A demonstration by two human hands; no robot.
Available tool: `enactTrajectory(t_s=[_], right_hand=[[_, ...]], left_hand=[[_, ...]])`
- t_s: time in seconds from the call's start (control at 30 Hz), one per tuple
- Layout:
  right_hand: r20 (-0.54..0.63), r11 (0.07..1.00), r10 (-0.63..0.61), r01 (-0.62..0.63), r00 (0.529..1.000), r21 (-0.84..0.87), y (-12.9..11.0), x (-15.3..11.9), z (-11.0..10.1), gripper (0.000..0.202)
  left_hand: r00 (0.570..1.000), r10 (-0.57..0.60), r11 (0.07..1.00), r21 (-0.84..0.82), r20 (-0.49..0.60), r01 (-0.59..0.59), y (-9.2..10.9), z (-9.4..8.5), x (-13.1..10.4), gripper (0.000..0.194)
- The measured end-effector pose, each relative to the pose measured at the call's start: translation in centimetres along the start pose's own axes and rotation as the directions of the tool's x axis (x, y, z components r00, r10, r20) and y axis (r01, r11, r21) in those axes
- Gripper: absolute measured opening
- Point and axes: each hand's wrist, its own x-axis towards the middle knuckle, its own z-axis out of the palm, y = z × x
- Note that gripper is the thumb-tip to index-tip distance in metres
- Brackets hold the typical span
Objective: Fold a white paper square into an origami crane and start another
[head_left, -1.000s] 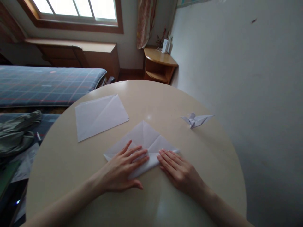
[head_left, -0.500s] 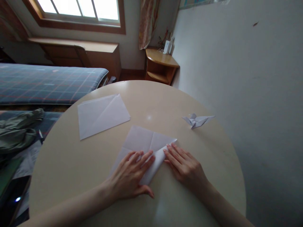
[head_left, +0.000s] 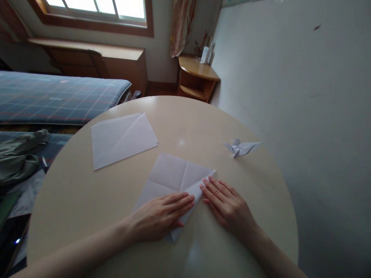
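Observation:
A white sheet of paper (head_left: 166,172) with crossing creases lies on the round table, its right side folded inward along a slanted edge. My left hand (head_left: 162,216) rests flat over the lower part of the sheet and its folded flap, fingers stretched out. Near the sheet's right corner, my right hand (head_left: 224,199) lays its extended fingertips on the folded edge. Part of the paper is hidden beneath both hands. A white folded paper crane (head_left: 242,148) stands beyond my right hand.
Several white sheets (head_left: 124,141) lie stacked at the table's back left. The pale round table (head_left: 185,116) stands beside a wall (head_left: 304,116). A bed with a plaid mattress (head_left: 58,96) is on the left, and a small corner shelf (head_left: 199,71) stands behind.
My left hand has drawn its spread fingers together and slid slightly down along the flap, which now lies flatter. My right hand has stayed almost in place.

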Motion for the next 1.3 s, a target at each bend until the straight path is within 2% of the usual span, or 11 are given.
enactTrajectory(t_s=[0.3, 0.87, 1.17, 1.3], right_hand=[[0.039, 1.000, 0.012, -0.012, 0.999, 0.013, -0.11, 0.05, 0.07, 0.031], [0.059, 0.999, 0.020, -0.022, 0.998, 0.039, -0.11, 0.12, 0.18, 0.033], [0.066, 0.998, 0.031, -0.035, 0.997, 0.051, -0.11, 0.16, 0.15, 0.033], [0.074, 0.998, 0.034, -0.038, 0.997, 0.057, -0.13, 0.12, 0.21, 0.032]], left_hand=[[1.000, 0.008, 1.000, 0.002, 0.009, -0.008, 0.00, -0.23, 0.06, 0.066], [0.998, -0.016, 1.000, 0.016, -0.068, 0.017, 0.15, -0.13, 0.14, 0.062], [0.998, -0.021, 0.999, 0.044, -0.054, 0.024, 0.17, -0.26, 0.21, 0.061], [0.998, -0.058, 0.996, 0.069, -0.011, 0.059, 0.21, -0.29, 0.83, 0.068]])
